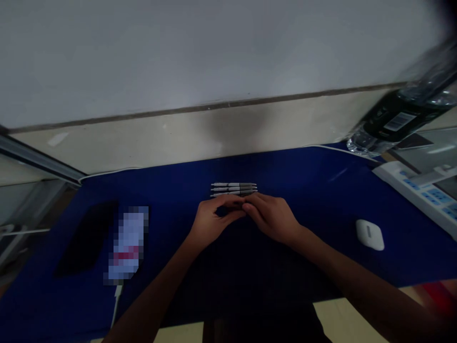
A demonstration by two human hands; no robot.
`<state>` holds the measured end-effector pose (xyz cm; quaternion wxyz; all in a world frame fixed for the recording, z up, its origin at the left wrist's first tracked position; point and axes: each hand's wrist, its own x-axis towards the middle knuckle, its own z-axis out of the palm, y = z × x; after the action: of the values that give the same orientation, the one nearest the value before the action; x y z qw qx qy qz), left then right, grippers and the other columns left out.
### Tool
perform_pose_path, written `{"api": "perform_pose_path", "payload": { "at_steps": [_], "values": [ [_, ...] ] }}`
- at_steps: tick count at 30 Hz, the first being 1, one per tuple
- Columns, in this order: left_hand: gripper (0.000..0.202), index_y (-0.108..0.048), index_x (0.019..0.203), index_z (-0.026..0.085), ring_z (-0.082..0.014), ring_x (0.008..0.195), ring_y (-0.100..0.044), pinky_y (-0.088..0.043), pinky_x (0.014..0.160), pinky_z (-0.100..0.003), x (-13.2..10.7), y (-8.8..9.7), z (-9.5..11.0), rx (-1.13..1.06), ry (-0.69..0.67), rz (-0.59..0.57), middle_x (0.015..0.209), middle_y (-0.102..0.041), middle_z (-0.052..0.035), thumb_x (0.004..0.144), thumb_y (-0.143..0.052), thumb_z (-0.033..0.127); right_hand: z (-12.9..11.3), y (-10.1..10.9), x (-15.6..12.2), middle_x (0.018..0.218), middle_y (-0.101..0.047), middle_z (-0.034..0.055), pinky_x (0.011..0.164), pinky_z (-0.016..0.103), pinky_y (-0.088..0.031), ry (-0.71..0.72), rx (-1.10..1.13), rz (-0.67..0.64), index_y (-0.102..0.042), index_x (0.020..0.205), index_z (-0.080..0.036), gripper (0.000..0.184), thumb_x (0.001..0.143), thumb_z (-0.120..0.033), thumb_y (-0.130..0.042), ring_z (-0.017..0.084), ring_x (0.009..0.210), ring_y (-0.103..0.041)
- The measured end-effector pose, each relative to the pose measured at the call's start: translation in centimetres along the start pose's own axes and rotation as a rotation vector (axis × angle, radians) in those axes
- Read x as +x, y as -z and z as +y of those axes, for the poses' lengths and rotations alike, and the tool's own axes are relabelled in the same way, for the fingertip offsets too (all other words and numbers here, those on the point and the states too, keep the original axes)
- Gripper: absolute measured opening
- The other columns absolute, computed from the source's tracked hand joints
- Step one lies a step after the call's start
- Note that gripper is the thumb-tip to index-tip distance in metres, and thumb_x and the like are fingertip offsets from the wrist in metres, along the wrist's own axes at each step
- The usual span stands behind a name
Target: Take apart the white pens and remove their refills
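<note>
Just beyond my fingertips, three slim pens (232, 188) lie side by side on the blue worktop (310, 186), running crosswise to me, each pale toward my left and greyer toward my right. My left hand (216, 216) reaches in from the near side with its fingers curled over and its thumb bent round beneath them, leaving a dark gap between. My right hand (269, 214) meets it, fingers bent and thumb tip close against the left fingertips. Both hands sit right at the nearest pen and cover part of its edge; whether either one grips anything there I cannot tell, as the fingers hide it.

Out to the left of my left hand a phone (127, 245) lies with its screen lit and blurred into blocks, a white cable (116, 305) plugged into its near end. Farther left, just beside the phone, is a dark flat object (87, 238). Well to the right of my right hand rests a small white case (370, 235), and past it a white power strip (410, 188) with blue sockets. Beyond that hand, toward the far right, is a clear bottle (389, 119) with a dark label, near the pale wall (214, 62).
</note>
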<state>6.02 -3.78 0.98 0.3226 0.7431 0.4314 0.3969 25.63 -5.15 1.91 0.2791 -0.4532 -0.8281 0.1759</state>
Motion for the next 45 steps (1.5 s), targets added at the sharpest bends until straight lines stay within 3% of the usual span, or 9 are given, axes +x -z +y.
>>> {"api": "perform_pose_path", "payload": {
  "at_steps": [3,5,9,13,16,21,27,37,45],
  "values": [
    [0.023,-0.067,0.108,0.023,-0.0149,0.080,-0.069,-0.055,0.075,-0.026,0.0,0.2,-0.3,0.156,-0.036,0.010,0.087,-0.074,0.0006,0.088,-0.066,0.033,0.6,1.0,0.4,0.069,-0.058,0.0006,0.056,0.027,-0.033,-0.107,0.233,0.105,-0.057,0.080,-0.019,0.034,0.101,-0.038,-0.038,0.013,0.060,-0.052],
    [0.017,-0.068,0.103,0.021,-0.0154,0.077,-0.069,-0.053,0.075,-0.028,0.0,0.3,-0.7,0.332,-0.153,-0.020,0.086,-0.073,-0.0004,0.093,-0.058,0.031,1.1,1.5,0.6,0.063,-0.049,-0.0012,0.054,0.027,-0.031,-0.188,0.384,0.202,-0.053,0.074,-0.019,0.040,0.102,-0.041,-0.034,0.011,0.055,-0.044],
    [0.023,-0.069,0.091,0.018,-0.0161,0.070,-0.066,-0.050,0.073,-0.032,-0.2,0.0,-1.4,0.625,-0.370,-0.164,0.076,-0.071,-0.0016,0.098,-0.050,0.029,1.6,1.8,1.2,0.064,-0.040,-0.0019,0.051,0.026,-0.029,-0.314,0.763,0.361,-0.049,0.074,-0.021,0.042,0.099,-0.051,-0.036,0.011,0.054,-0.036],
    [0.027,-0.068,0.092,0.017,-0.0151,0.070,-0.065,-0.048,0.072,-0.030,-0.4,-0.4,-1.4,0.682,-0.400,-0.239,0.074,-0.069,-0.0015,0.100,-0.046,0.029,1.9,1.8,1.8,0.059,-0.030,-0.0047,0.043,0.024,-0.021,-0.455,1.247,0.370,-0.051,0.082,-0.023,0.043,0.093,-0.063,-0.039,0.011,0.048,-0.025],
    [0.028,-0.068,0.093,0.018,-0.0154,0.071,-0.065,-0.047,0.073,-0.030,-0.5,-0.5,-1.3,0.692,-0.386,-0.262,0.074,-0.068,-0.0013,0.100,-0.044,0.030,2.3,2.0,2.1,0.058,-0.025,-0.0059,0.041,0.023,-0.020,-0.527,1.434,0.346,-0.048,0.076,-0.023,0.043,0.090,-0.064,-0.044,0.010,0.046,-0.020],
    [0.030,-0.068,0.095,0.018,-0.0155,0.073,-0.064,-0.047,0.075,-0.030,-0.4,-0.5,-1.4,0.691,-0.365,-0.283,0.075,-0.068,-0.0022,0.101,-0.042,0.030,3.0,2.2,2.1,0.059,-0.025,-0.0053,0.044,0.023,-0.026,-0.488,1.551,0.309,-0.044,0.072,-0.023,0.039,0.094,-0.055,-0.042,0.011,0.048,-0.022],
    [0.029,-0.068,0.095,0.017,-0.0164,0.074,-0.064,-0.047,0.075,-0.031,-0.4,-0.6,-1.3,0.681,-0.349,-0.299,0.076,-0.067,-0.0029,0.101,-0.042,0.030,3.0,2.4,2.3,0.063,-0.026,-0.0035,0.050,0.027,-0.032,-0.485,1.532,0.283,-0.043,0.074,-0.024,0.036,0.095,-0.053,-0.036,0.014,0.052,-0.028],
    [0.029,-0.068,0.092,0.017,-0.0166,0.075,-0.063,-0.046,0.076,-0.031,-0.4,-0.8,-1.3,0.706,-0.344,-0.339,0.076,-0.066,-0.0025,0.100,-0.042,0.030,3.2,2.8,2.0,0.057,-0.020,-0.0061,0.044,0.025,-0.018,-0.484,1.718,0.213,-0.046,0.075,-0.023,0.029,0.094,-0.045,-0.039,0.012,0.047,-0.013],
    [0.029,-0.068,0.095,0.018,-0.0164,0.076,-0.062,-0.045,0.077,-0.031,-0.4,-0.9,-1.4,0.708,-0.333,-0.333,0.078,-0.066,-0.0024,0.101,-0.042,0.030,3.5,2.8,1.8,0.056,-0.020,-0.0045,0.047,0.028,-0.024,-0.488,1.696,0.258,-0.028,0.057,-0.023,0.053,0.088,-0.064,-0.040,0.013,0.049,-0.018]
  ]
}}
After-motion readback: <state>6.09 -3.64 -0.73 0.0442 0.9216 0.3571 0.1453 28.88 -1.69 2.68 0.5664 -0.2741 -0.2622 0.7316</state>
